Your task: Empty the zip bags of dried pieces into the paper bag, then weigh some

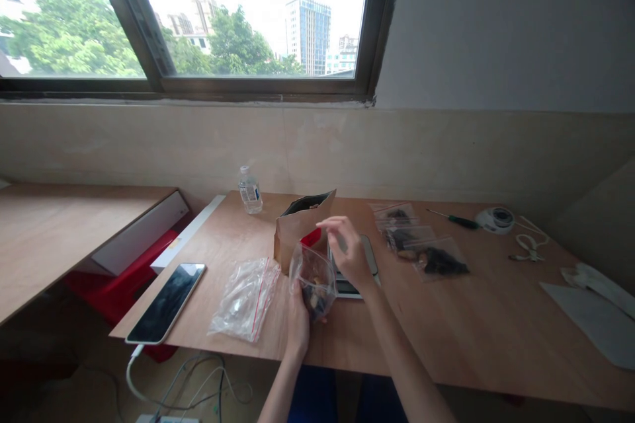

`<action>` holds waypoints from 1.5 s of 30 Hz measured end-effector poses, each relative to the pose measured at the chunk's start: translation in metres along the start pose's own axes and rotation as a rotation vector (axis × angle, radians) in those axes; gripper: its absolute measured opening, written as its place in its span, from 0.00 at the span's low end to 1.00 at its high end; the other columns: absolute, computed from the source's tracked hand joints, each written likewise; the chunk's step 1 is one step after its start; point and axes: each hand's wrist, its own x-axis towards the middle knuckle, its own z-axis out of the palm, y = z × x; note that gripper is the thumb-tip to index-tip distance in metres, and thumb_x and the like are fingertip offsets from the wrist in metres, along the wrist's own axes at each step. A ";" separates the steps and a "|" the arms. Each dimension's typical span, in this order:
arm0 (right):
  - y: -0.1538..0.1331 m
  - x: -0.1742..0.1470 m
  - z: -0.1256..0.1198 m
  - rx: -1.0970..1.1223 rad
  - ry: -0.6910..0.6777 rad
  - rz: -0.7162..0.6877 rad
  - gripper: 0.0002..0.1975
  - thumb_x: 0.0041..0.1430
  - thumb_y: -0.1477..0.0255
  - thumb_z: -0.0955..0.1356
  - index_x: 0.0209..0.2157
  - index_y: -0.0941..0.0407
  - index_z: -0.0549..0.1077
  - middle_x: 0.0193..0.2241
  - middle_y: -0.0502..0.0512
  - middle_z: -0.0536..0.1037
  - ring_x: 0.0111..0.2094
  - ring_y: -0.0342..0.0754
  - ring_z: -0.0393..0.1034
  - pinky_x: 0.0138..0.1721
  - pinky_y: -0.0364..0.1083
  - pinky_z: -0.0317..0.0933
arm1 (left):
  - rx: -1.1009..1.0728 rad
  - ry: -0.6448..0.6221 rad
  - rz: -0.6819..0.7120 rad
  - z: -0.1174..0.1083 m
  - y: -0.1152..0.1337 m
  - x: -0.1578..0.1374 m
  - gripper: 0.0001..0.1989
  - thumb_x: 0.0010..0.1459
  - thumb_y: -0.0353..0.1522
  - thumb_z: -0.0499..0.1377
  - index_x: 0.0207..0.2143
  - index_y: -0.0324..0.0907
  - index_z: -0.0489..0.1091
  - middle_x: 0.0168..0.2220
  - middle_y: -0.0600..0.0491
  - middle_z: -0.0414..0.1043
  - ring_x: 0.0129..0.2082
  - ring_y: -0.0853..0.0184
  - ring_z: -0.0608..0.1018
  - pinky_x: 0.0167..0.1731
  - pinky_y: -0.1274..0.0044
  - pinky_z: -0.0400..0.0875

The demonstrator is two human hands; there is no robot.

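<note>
My left hand [297, 320] is closed around the lower part of a clear plastic zip bag [312, 268], holding it tilted over the table's front edge. Dark and tan dried pieces [316, 297] lie in the bottom of this bag. Above and to the right of its open mouth is my right hand [348, 252], fingers half bent and apart, with nothing visible in them. Partly hidden beneath that hand is a kitchen scale [368, 258]. A brown paper bag [290, 231] with a red patch stands open just behind the plastic bag.
Flat zip bags [243, 301] and a phone [166, 304] on a cable lie left. A water bottle [251, 192] stands at the back. Several filled bags [439, 259], a screwdriver [459, 220], a white camera [496, 219] and white paper [590, 320] lie right.
</note>
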 end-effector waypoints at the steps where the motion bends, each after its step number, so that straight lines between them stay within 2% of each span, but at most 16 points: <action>1: 0.001 -0.010 -0.002 0.016 -0.022 0.032 0.13 0.60 0.77 0.59 0.40 0.53 0.71 0.39 0.55 0.70 0.43 0.48 0.66 0.44 0.47 0.62 | 0.004 -0.018 -0.036 0.001 0.000 -0.001 0.34 0.55 0.55 0.46 0.53 0.40 0.64 0.24 0.49 0.75 0.18 0.65 0.76 0.14 0.78 0.68; 3: 0.003 -0.028 -0.004 0.030 -0.087 0.097 0.11 0.59 0.77 0.59 0.37 0.54 0.72 0.36 0.55 0.71 0.41 0.47 0.67 0.42 0.47 0.61 | 0.013 -0.021 -0.070 0.001 -0.001 -0.002 0.34 0.53 0.56 0.46 0.43 0.37 0.69 0.17 0.51 0.71 0.12 0.67 0.71 0.08 0.81 0.61; 6: 0.007 -0.048 -0.005 0.056 -0.267 0.220 0.11 0.59 0.78 0.60 0.34 0.55 0.73 0.33 0.53 0.73 0.36 0.46 0.68 0.40 0.45 0.62 | -0.015 -0.045 -0.081 0.001 -0.003 -0.002 0.30 0.51 0.56 0.48 0.32 0.37 0.69 0.16 0.53 0.68 0.12 0.70 0.70 0.08 0.83 0.56; 8: 0.010 -0.054 -0.005 0.053 -0.397 0.302 0.10 0.59 0.76 0.61 0.36 0.54 0.73 0.35 0.53 0.74 0.37 0.46 0.69 0.41 0.45 0.62 | -0.041 -0.087 -0.064 -0.001 -0.005 -0.002 0.26 0.52 0.53 0.51 0.34 0.37 0.69 0.19 0.53 0.69 0.15 0.71 0.71 0.10 0.84 0.57; 11: 0.015 -0.056 -0.007 0.031 -0.483 0.368 0.08 0.57 0.74 0.64 0.39 0.53 0.73 0.41 0.54 0.73 0.43 0.48 0.68 0.45 0.46 0.61 | -0.087 -0.169 -0.022 -0.006 -0.010 -0.002 0.19 0.51 0.43 0.57 0.41 0.40 0.67 0.26 0.53 0.71 0.22 0.68 0.73 0.15 0.82 0.62; 14: 0.018 -0.054 -0.010 0.054 -0.557 0.384 0.12 0.53 0.73 0.68 0.42 0.53 0.72 0.46 0.55 0.70 0.47 0.51 0.65 0.48 0.48 0.59 | -0.094 -0.197 0.001 -0.011 -0.017 -0.001 0.15 0.47 0.35 0.58 0.39 0.41 0.68 0.27 0.54 0.69 0.23 0.70 0.70 0.19 0.80 0.64; 17: 0.019 -0.053 -0.010 0.071 -0.621 0.383 0.14 0.51 0.72 0.69 0.42 0.54 0.72 0.46 0.56 0.70 0.46 0.52 0.65 0.49 0.48 0.58 | -0.047 -0.172 0.017 -0.011 -0.018 0.000 0.14 0.46 0.32 0.58 0.38 0.41 0.68 0.29 0.54 0.69 0.23 0.71 0.68 0.22 0.79 0.64; 19: 0.020 -0.054 -0.008 0.067 -0.609 0.403 0.12 0.50 0.71 0.69 0.40 0.55 0.72 0.44 0.56 0.71 0.44 0.52 0.66 0.46 0.48 0.60 | -0.013 -0.140 0.022 -0.009 -0.014 -0.001 0.16 0.47 0.33 0.59 0.41 0.41 0.67 0.32 0.53 0.70 0.26 0.70 0.69 0.24 0.78 0.65; 21: 0.023 -0.058 -0.003 0.081 -0.577 0.461 0.09 0.52 0.69 0.68 0.36 0.56 0.72 0.41 0.56 0.72 0.39 0.51 0.68 0.39 0.46 0.64 | 0.013 -0.100 0.034 -0.006 -0.010 -0.002 0.18 0.47 0.34 0.60 0.42 0.41 0.66 0.34 0.53 0.71 0.29 0.68 0.72 0.28 0.77 0.67; 25: 0.034 -0.065 0.006 0.127 -0.472 0.605 0.10 0.54 0.64 0.67 0.34 0.56 0.71 0.35 0.54 0.73 0.30 0.47 0.69 0.28 0.44 0.64 | 0.017 -0.070 0.107 -0.002 -0.003 -0.003 0.20 0.47 0.36 0.63 0.44 0.42 0.66 0.38 0.52 0.72 0.39 0.63 0.75 0.38 0.74 0.70; 29: 0.046 -0.066 0.009 0.044 -0.386 0.605 0.08 0.50 0.67 0.69 0.31 0.57 0.72 0.30 0.53 0.75 0.32 0.48 0.69 0.34 0.45 0.63 | 0.049 -0.139 0.167 -0.001 -0.006 0.000 0.19 0.50 0.38 0.61 0.45 0.42 0.67 0.44 0.49 0.72 0.46 0.60 0.74 0.46 0.70 0.68; 35: 0.053 -0.063 -0.002 0.049 -0.383 0.618 0.07 0.45 0.75 0.68 0.29 0.59 0.75 0.29 0.53 0.77 0.33 0.48 0.70 0.35 0.44 0.60 | 0.247 -0.118 0.260 0.000 -0.007 0.003 0.18 0.54 0.41 0.58 0.44 0.42 0.70 0.43 0.48 0.74 0.47 0.58 0.73 0.47 0.69 0.66; 38: 0.052 -0.061 -0.006 0.042 -0.361 0.631 0.07 0.44 0.74 0.68 0.29 0.58 0.76 0.29 0.53 0.78 0.33 0.49 0.70 0.36 0.44 0.60 | 0.238 -0.137 0.263 -0.001 -0.006 0.003 0.17 0.56 0.41 0.56 0.45 0.42 0.69 0.45 0.48 0.73 0.48 0.59 0.72 0.49 0.71 0.64; 41: 0.052 -0.062 -0.006 0.048 -0.313 0.643 0.08 0.44 0.72 0.69 0.30 0.58 0.77 0.30 0.54 0.78 0.33 0.48 0.70 0.36 0.45 0.61 | 0.185 -0.094 0.214 -0.005 -0.007 0.006 0.18 0.54 0.41 0.57 0.45 0.42 0.69 0.45 0.49 0.73 0.48 0.59 0.72 0.49 0.71 0.64; 45: 0.057 -0.064 -0.006 0.081 -0.218 0.717 0.11 0.44 0.69 0.70 0.32 0.59 0.76 0.27 0.54 0.76 0.27 0.47 0.69 0.29 0.44 0.61 | 0.123 -0.056 0.183 -0.010 -0.012 0.009 0.18 0.54 0.42 0.57 0.44 0.42 0.69 0.44 0.49 0.73 0.48 0.59 0.72 0.49 0.71 0.64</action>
